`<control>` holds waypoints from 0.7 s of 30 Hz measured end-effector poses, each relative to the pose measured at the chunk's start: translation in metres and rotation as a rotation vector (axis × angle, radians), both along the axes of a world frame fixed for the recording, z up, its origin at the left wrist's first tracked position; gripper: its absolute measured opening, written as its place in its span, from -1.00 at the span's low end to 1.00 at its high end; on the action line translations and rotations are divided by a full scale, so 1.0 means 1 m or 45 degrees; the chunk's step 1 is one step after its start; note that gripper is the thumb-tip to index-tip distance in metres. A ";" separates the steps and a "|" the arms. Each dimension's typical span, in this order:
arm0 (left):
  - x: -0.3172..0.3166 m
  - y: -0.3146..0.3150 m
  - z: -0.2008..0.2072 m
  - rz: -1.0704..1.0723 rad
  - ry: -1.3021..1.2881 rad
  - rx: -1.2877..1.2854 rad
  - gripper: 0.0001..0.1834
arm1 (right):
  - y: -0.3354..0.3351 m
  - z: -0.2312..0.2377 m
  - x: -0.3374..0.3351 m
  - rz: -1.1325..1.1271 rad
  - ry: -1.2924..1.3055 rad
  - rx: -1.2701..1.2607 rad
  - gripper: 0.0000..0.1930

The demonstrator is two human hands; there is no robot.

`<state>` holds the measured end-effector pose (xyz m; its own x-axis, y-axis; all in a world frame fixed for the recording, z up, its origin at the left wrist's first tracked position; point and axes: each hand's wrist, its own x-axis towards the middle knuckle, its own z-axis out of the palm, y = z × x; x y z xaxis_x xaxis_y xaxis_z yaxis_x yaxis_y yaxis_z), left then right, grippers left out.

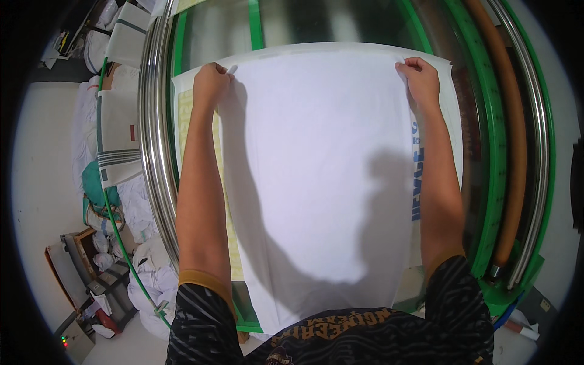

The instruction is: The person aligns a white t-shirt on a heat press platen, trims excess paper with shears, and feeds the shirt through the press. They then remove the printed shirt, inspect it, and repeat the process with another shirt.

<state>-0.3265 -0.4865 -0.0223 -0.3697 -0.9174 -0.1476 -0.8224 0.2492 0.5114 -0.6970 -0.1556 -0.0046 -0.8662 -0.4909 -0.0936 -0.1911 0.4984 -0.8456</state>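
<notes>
A wide sheet of white cloth point(322, 152) is spread out in front of me, running from its far edge back toward my body. My left hand point(212, 84) pinches its far left corner between thumb and fingers. At the far right corner, my right hand point(421, 80) grips the cloth the same way. Beneath it lies another pale sheet with a yellow patterned patch point(187, 121) on the left and blue print point(417, 188) on the right, partly hidden. Shadows of my arm and head fall across the cloth.
Under the sheets stands a green-framed machine point(256, 24) with a glassy top. Shiny metal rollers point(157, 134) line its left side; a brown roller point(511, 134) and a thin metal bar point(540, 121) run along the right. White bundles point(152, 274) are heaped on the floor at left.
</notes>
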 end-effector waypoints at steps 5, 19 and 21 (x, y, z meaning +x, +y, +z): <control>0.040 0.037 0.017 -0.187 0.614 -0.017 -0.74 | 0.049 0.028 0.013 0.204 -0.212 -0.375 -0.76; 0.167 0.135 0.108 -0.172 1.173 0.547 -0.78 | 0.170 0.087 0.048 0.651 -0.846 -0.855 -0.76; 0.139 0.111 0.087 -0.026 1.191 0.601 -0.81 | 0.128 0.080 0.034 0.447 -0.825 -0.773 -0.76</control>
<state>-0.1875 -0.3752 0.0649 -0.5359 -0.8332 -0.1360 -0.0466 -0.1316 0.9902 -0.6627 -0.0274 0.0756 -0.5294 -0.8355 -0.1473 0.3503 -0.0571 -0.9349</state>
